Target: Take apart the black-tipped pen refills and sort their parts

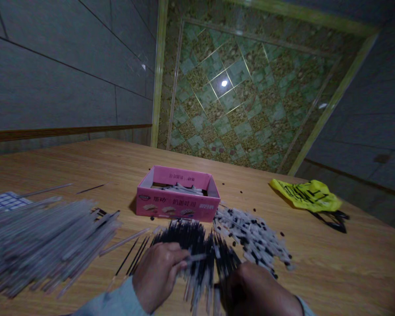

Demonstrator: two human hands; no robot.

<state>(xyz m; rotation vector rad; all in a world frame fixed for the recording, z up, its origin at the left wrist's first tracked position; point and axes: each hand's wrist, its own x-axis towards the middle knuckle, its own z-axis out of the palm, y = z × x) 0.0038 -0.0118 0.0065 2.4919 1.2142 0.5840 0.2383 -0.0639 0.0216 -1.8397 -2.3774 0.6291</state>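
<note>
Head view: a wood-grain table (316, 259) carries a broad heap of translucent tubes (46, 241) at left, a printed pink carton (177, 206) centrally, behind a spread of dark slim rods (184, 232), and a smaller heap of short whitish caps (253, 232) on the right. Handling these slender pieces well probably calls for a light fingertip pinch, with the rods kept parallel and clear of the cap heap. The left hand (161, 272) is nearly closed, thumb and finger pinching a short translucent piece (197, 257) above the rods. The right hand (256, 289) curls beside them in shadow; its grip I cannot tell.
</note>
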